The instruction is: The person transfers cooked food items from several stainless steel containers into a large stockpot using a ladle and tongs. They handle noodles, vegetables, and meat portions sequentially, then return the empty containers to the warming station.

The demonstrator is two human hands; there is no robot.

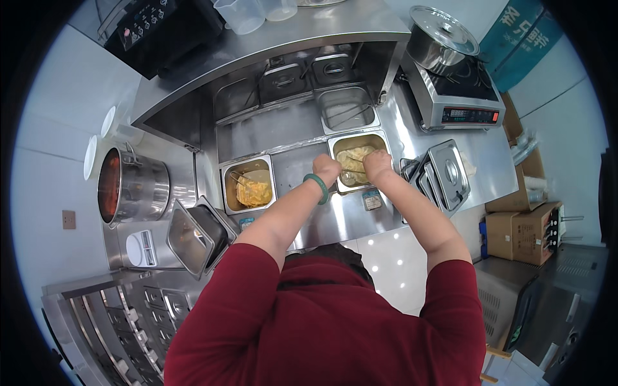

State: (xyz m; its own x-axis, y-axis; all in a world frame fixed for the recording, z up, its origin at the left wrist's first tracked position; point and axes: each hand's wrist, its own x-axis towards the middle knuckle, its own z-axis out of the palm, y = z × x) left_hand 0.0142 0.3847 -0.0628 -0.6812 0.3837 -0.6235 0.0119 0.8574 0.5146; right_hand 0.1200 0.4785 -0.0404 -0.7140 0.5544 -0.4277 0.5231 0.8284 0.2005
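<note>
Both my hands are over a deep steel pan (pixel 333 144) of pale yellow food (pixel 351 155) in the counter. At the pan's left edge, my left hand (pixel 327 169), with a green bangle on the wrist, is closed around a thin metal utensil (pixel 354 172) that reaches into the food. My right hand (pixel 378 163) grips a second thin metal utensil (pixel 356 159) at the pan's right side. The utensils' ends are too small to identify. To the left stands another steel pan (pixel 224 193), holding orange-yellow food (pixel 255 193) and a metal utensil (pixel 237 176).
Left are a stockpot (pixel 145 186) with red contents, stacked steel pans (pixel 190 236) and a white scale (pixel 141 248). Stacked steel lids (pixel 449 173) lie on the right, below an induction cooker (pixel 463 108) bearing a lidded pot (pixel 434 53). A steel shelf (pixel 289 34) overhangs the back.
</note>
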